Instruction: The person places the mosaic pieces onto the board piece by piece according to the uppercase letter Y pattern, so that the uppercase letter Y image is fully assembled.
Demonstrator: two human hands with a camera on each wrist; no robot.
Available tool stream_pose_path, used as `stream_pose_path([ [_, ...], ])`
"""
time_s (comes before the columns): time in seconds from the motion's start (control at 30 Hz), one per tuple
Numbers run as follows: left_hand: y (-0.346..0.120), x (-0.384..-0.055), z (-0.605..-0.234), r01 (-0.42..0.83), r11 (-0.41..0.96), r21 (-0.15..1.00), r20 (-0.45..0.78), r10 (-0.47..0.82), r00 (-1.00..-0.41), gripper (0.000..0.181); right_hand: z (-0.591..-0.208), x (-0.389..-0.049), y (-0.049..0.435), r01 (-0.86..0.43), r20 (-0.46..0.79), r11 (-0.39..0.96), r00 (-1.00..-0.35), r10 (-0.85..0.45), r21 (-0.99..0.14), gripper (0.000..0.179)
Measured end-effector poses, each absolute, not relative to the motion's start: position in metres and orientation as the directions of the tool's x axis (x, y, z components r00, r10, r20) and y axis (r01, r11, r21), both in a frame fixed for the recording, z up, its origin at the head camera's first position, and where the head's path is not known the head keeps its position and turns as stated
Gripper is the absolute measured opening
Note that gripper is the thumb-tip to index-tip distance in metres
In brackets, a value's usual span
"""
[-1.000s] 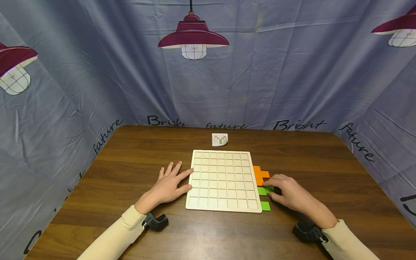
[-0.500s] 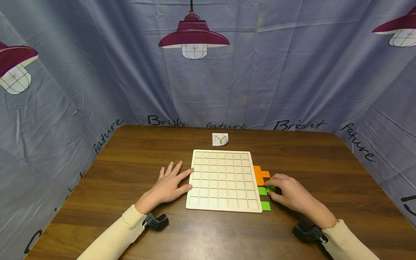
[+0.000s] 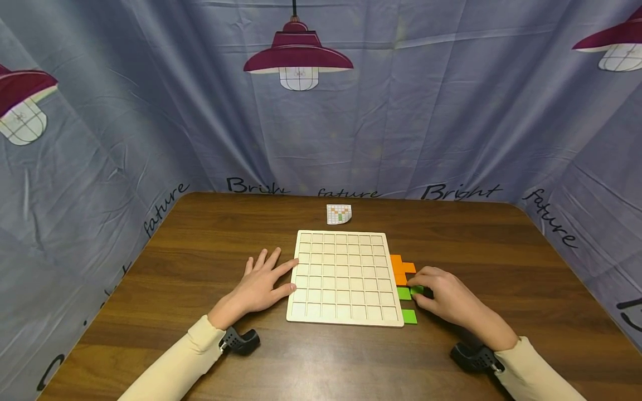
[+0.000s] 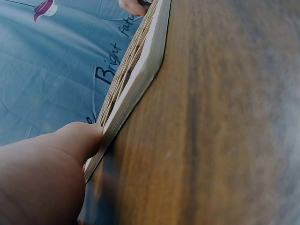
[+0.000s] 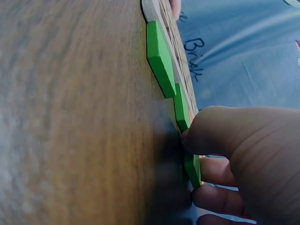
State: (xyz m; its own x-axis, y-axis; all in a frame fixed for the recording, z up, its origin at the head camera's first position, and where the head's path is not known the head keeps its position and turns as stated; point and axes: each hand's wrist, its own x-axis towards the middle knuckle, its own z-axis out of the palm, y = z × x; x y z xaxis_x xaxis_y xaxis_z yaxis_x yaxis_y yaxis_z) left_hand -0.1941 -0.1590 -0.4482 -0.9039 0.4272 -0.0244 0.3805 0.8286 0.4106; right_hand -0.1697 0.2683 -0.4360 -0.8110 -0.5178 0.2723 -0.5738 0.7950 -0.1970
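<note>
A pale wooden board with a grid of shallow square cells lies flat on the table. My left hand rests beside its left edge with spread fingers. Its thumb and index fingertips touch that edge; the thumb shows against it in the left wrist view. To the right of the board, my right hand pinches a green square tile between thumb and fingers, partly hiding it. A second green tile sits between that one and the board. Nearer to me lies another green tile.
Several orange tiles lie together along the board's right edge, just beyond the green ones. Behind the board is a small paper card printed with a coloured grid pattern. A blue-grey curtain hangs around the brown wooden table.
</note>
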Motion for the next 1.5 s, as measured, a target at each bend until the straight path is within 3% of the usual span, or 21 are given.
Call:
stream_pose_path([
  [1.2,-0.158,-0.194,-0.447,0.383,0.832,0.402,-0.026,0.428,-0.903,0.058,-0.432,-0.171,0.268,-0.583,0.301,0.792,-0.8,-0.52,-0.182,0.022],
  [1.5,-0.159,-0.194,-0.448,0.383,0.836,0.392,-0.021,0.425,-0.905,0.058,-0.425,-0.179,0.255,-0.644,0.361,0.749,-0.743,-0.563,-0.158,0.017],
])
